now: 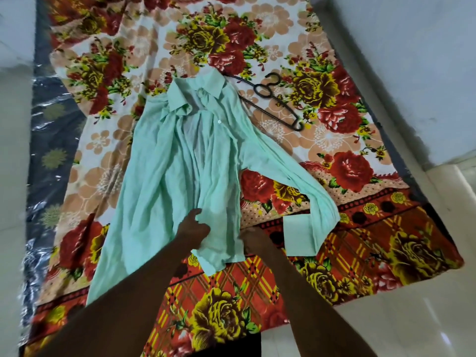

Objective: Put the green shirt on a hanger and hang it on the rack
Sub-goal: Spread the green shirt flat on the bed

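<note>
Your 2 forearms reach in from below; your left hand [193, 231] pinches the hem of the shirt [185, 161], your right hand [251, 238] is partly under it, grip unclear. The shirt lies rumpled on the blanket [347, 253], hanger [273, 99] just beside its collar.

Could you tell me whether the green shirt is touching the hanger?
Touching: in the head view the shirt's collar overlaps the hanger's left arm.
</note>
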